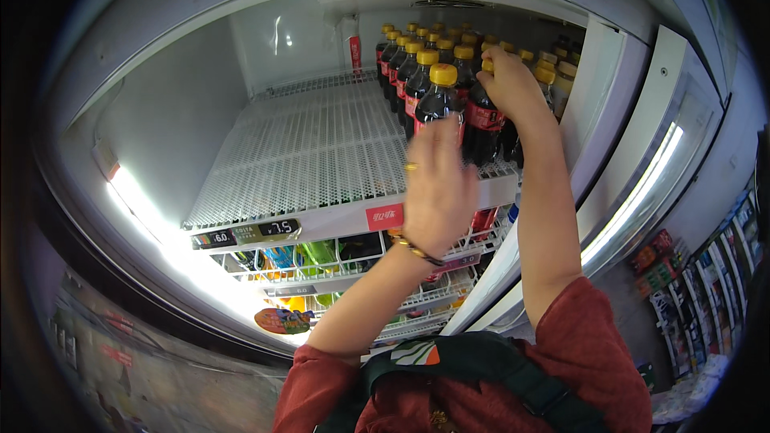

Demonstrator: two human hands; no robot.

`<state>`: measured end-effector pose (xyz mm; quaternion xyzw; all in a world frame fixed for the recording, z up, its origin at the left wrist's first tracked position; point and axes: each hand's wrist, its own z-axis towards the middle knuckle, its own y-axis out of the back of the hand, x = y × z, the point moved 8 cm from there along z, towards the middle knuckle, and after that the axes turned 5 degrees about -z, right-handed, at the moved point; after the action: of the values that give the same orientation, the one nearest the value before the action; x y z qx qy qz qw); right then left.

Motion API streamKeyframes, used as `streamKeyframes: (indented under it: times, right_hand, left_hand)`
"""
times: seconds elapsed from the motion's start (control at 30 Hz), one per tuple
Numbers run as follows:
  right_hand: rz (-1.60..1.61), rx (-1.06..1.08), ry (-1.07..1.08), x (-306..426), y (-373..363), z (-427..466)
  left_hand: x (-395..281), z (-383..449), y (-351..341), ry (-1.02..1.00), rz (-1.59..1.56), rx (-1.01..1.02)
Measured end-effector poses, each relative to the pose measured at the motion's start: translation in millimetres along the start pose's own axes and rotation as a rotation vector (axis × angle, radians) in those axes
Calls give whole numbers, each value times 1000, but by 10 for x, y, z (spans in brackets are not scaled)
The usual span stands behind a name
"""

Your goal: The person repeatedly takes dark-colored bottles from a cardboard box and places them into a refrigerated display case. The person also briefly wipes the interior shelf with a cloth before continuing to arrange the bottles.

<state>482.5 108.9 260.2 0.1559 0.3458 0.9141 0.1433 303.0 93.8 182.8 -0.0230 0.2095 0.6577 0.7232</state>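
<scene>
Inside a lit fridge, several dark cola bottles with yellow caps and red labels stand in rows at the right part of the top wire shelf (313, 138). My right hand (511, 81) has its fingers around the yellow cap and neck of one cola bottle (483, 117) near the shelf front. My left hand (442, 186), a little blurred, is raised with extended fingers before the front cola bottle (442, 99); whether it touches that bottle I cannot tell. A ring and a bracelet are on the left hand and wrist.
Lower wire shelves hold colourful bottled drinks (319, 255). Price tags line the white shelf edge (337, 213). To the right stand the white fridge frame (592, 102) and a door with a light strip (637, 186). Store racks (704, 288) with packaged goods stand at the far right.
</scene>
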Motion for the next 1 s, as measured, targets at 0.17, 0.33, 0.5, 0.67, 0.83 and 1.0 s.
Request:
streamKeyframes:
  times: [0.17, 0.33, 0.5, 0.67, 0.83, 1.0]
  right_hand:
    - [39, 5, -95, 107, 27, -122]
    - [149, -19, -107, 48, 7, -144]
    - [228, -93, -62, 5, -63, -139]
    - [304, -147, -45, 22, -79, -135]
    - [334, -156, -45, 11, -84, -149]
    - [334, -188, -57, 0, -98, -187]
  left_hand:
    - [533, 73, -19, 402, -105, 159]
    - [661, 123, -123, 480, -132, 224]
    - [728, 75, -170, 464, -104, 194]
    - [740, 71, -167, 503, -62, 222]
    - [772, 57, -209, 522, -98, 284]
    - [781, 46, -174, 541, -87, 268]
